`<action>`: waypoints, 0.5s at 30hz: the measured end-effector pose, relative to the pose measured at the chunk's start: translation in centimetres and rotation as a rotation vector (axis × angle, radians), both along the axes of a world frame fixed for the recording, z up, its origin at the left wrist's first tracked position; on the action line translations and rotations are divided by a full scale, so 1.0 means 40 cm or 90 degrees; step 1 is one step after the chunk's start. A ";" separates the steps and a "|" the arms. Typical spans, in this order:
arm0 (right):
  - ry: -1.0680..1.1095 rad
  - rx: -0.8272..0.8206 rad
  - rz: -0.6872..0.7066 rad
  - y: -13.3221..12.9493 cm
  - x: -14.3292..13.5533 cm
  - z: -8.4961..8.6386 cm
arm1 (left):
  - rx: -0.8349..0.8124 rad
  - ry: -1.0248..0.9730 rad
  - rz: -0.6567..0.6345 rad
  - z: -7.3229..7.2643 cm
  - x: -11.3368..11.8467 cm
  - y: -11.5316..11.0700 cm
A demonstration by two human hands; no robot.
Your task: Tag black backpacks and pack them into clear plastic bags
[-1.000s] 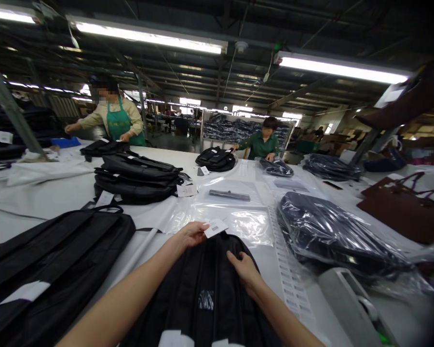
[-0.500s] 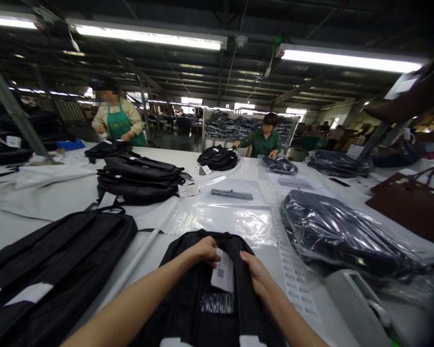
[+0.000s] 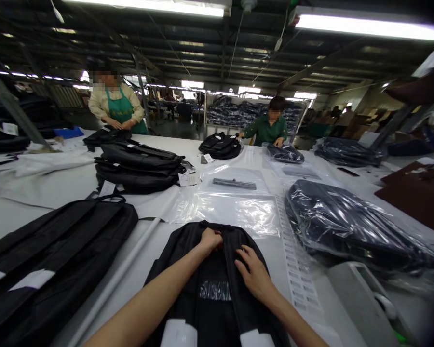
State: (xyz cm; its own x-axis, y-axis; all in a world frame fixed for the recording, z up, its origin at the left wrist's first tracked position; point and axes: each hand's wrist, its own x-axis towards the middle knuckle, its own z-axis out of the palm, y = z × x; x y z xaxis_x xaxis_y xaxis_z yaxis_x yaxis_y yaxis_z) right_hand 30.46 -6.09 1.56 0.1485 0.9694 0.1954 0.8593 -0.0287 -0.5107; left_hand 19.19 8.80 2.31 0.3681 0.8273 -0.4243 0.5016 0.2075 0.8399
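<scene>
A black backpack lies strap side up on the table in front of me. My left hand is closed near its top, between the two shoulder straps; what the fingers hold is hidden. My right hand rests on the right shoulder strap with fingers spread, gripping nothing. Below the hands, a shiny clear plastic patch shows on the back panel. White wraps go round the lower straps. The paper tag is out of sight.
Another black backpack lies at left, with stacked backpacks behind. Clear plastic bags and a barcode label sheet lie ahead. At right are a plastic-wrapped backpack and a grey device. Two co-workers stand across the table.
The white tag by my left hand has gone from view. My right hand has shifted from the strap's outer edge onto it, fingers spreading. The camera view has tilted down slightly.
</scene>
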 end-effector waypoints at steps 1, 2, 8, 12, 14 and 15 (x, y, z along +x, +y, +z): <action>-0.004 -0.018 0.020 -0.018 -0.003 -0.006 | 0.015 0.028 -0.013 0.003 -0.002 0.006; -0.022 -0.034 0.022 -0.033 -0.012 -0.012 | 0.030 0.054 -0.028 0.008 -0.002 0.012; -0.186 -0.066 -0.074 -0.042 -0.097 -0.034 | 0.138 0.111 -0.159 0.118 -0.076 -0.037; -0.191 -0.022 -0.100 -0.032 -0.110 -0.027 | 0.300 0.061 -0.269 0.245 -0.283 -0.228; -0.176 0.023 -0.121 -0.037 -0.112 -0.020 | 0.432 0.126 -0.425 0.262 -0.401 -0.354; -0.157 0.042 -0.129 -0.041 -0.113 -0.015 | 0.463 0.166 -0.493 0.249 -0.452 -0.413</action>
